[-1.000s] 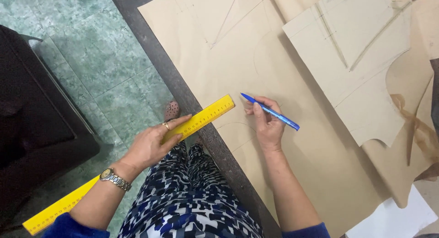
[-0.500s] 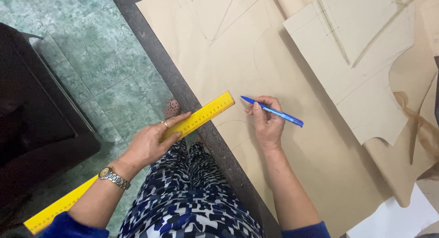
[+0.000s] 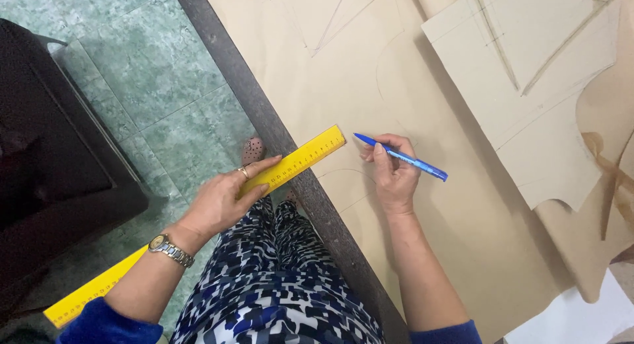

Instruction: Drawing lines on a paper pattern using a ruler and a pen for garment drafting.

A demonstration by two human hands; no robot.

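Counted in view: 1 yellow ruler (image 3: 198,218); 1 blue pen (image 3: 403,157); 2 hands, left hand (image 3: 221,202) and right hand (image 3: 393,175). We logged 1 wristwatch (image 3: 170,249), 1 ring (image 3: 244,173), 1 large brown paper sheet (image 3: 330,73). Cut pattern pcs: we saw at least 1 (image 3: 528,86); others overlapped, no exact ct.

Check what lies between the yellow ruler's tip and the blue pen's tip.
Head view: only bare brown pattern paper between ruler and pen.
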